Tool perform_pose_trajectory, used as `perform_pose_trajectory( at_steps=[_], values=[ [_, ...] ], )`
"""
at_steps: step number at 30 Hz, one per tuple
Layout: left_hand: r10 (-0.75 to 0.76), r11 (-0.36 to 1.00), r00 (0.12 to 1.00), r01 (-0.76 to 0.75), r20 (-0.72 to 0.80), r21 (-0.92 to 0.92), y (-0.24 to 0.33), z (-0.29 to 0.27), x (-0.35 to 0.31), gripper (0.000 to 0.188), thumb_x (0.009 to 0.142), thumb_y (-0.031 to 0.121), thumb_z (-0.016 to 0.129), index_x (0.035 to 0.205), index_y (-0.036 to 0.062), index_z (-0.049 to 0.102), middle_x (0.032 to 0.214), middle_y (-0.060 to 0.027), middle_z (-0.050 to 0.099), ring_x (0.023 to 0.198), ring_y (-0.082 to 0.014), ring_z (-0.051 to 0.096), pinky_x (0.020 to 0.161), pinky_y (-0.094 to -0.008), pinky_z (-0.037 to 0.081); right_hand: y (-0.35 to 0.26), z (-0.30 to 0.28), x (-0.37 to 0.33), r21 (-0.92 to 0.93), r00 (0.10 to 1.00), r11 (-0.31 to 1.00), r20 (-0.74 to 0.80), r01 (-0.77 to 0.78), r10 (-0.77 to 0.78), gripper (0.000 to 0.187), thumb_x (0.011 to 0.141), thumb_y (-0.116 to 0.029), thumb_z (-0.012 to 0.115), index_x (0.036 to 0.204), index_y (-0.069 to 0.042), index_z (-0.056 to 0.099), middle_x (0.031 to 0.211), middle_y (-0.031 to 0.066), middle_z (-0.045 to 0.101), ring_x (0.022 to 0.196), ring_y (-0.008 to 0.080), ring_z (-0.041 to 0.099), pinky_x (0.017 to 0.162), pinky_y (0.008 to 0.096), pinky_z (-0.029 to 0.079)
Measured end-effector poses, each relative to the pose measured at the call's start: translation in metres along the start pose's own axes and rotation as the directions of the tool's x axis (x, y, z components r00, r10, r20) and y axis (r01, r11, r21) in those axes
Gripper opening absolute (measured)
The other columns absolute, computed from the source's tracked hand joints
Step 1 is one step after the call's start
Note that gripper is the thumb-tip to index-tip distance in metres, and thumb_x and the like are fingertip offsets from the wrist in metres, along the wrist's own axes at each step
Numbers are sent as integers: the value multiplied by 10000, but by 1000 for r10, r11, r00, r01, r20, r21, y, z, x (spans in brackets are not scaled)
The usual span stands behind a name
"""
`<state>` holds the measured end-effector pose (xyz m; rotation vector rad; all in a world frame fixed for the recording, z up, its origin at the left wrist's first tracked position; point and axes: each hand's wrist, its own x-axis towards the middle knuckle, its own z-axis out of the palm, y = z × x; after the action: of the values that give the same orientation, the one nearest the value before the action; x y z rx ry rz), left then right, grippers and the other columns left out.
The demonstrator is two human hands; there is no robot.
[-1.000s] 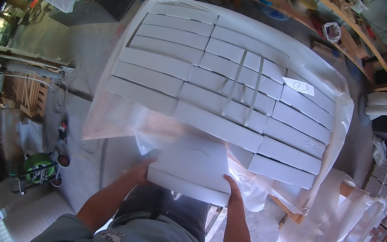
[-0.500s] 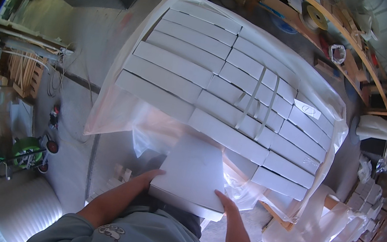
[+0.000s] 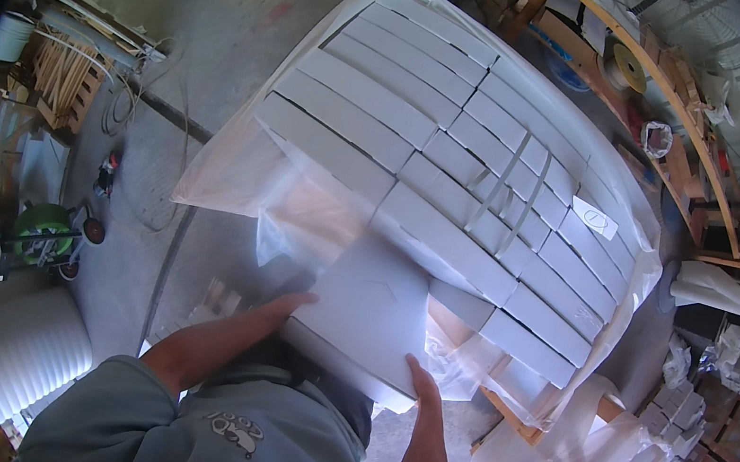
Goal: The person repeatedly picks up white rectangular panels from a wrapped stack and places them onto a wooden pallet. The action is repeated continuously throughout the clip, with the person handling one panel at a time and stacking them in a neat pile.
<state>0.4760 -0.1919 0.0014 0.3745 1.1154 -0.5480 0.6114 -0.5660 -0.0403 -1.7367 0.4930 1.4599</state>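
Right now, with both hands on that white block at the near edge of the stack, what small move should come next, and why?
Probably keep drawing the white block toward the body until it comes off the stack. The left hand grips its near left corner and the right hand its near right edge, but its far end seems to lie against the neighbouring blocks, with loose plastic wrap bunched beside it.

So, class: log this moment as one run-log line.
left hand: grips white block | right hand: grips block | behind: wrapped block pallet
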Motion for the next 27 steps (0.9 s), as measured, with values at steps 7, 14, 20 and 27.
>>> perform_pose_trajectory(
  at_steps=[7,14,20,27],
  values=[
    [-17,996,998,23,-67,83,20,-11,44,544,886,334,562,1306,7,449,1160,-194,595,1004,-330,612,893,-483,488,-30,0,11,7,998,999,-41,38,-37,732,876,-486,585,1325,77,454,1220,215,578,1103,275,570,952,357,432],
    [360,597,902,-419,239,684,26,-67,94,493,935,334,512,1311,18,464,1155,-153,604,988,-272,614,899,-433,483,-41,-17,9,249,990,958,37,-141,137,643,916,-507,498,1313,-2,478,1235,168,568,1125,293,555,918,427,465],
    [555,354,771,-557,310,751,20,-18,14,524,954,416,493,1268,-3,506,1149,-140,621,1033,-251,594,926,-379,450,-28,3,-31,838,989,526,-107,143,-98,606,935,-525,447,1321,-59,479,1268,141,547,1144,301,542,920,473,458],
    [716,207,690,-351,103,913,62,81,-39,486,931,431,521,1073,-26,602,914,-214,650,884,-326,624,794,-422,478,-64,39,-68,206,777,762,-330,614,-536,424,1003,-163,416,1399,-64,302,1297,177,490,1204,298,481,980,482,449]
  ],
)
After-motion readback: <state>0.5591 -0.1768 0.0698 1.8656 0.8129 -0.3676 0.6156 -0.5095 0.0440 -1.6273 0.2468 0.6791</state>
